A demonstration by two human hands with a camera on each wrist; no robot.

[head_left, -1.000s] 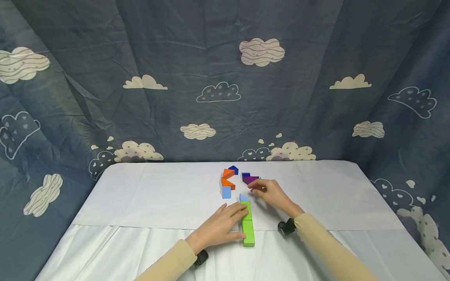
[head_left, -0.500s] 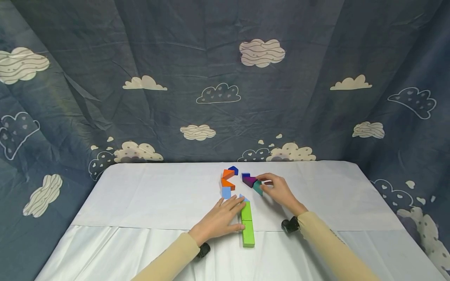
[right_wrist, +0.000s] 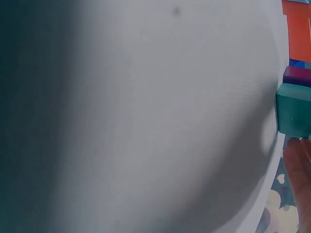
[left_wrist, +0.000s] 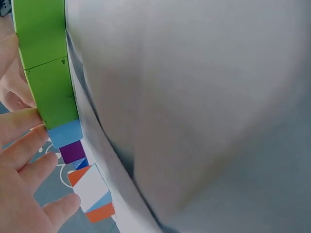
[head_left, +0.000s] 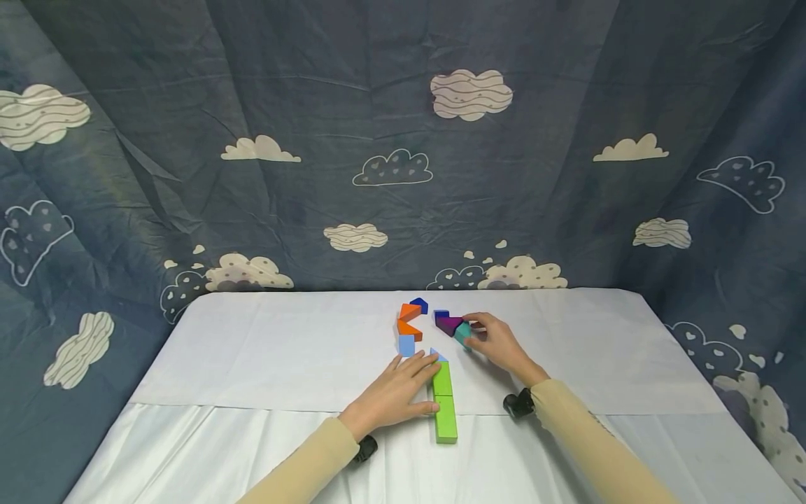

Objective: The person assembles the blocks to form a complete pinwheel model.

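In the head view my left hand [head_left: 393, 395] lies beside two green blocks [head_left: 444, 413] set end to end, its spread fingers and thumb touching their left side. A light blue triangular block [head_left: 437, 355] meets the far end of that green row. Farther back, my right hand [head_left: 500, 346] pinches a teal block [head_left: 462, 334] between thumb and fingers. The teal block touches a purple block [head_left: 448, 325], and a dark blue block [head_left: 441, 314] stands behind the purple one. In the right wrist view a fingertip meets the teal block [right_wrist: 294, 111].
Left of the purple block runs a curved row: a light blue block [head_left: 406, 345], two orange triangular blocks [head_left: 409, 329] and a dark blue block [head_left: 419, 305]. All rest on a white-covered table [head_left: 283, 350]. A dark cloud-patterned curtain [head_left: 390, 210] hangs behind the far edge.
My right hand has moved right and slightly back, and the teal block has come into view against the purple one. My left hand has shifted slightly, staying by the green blocks.
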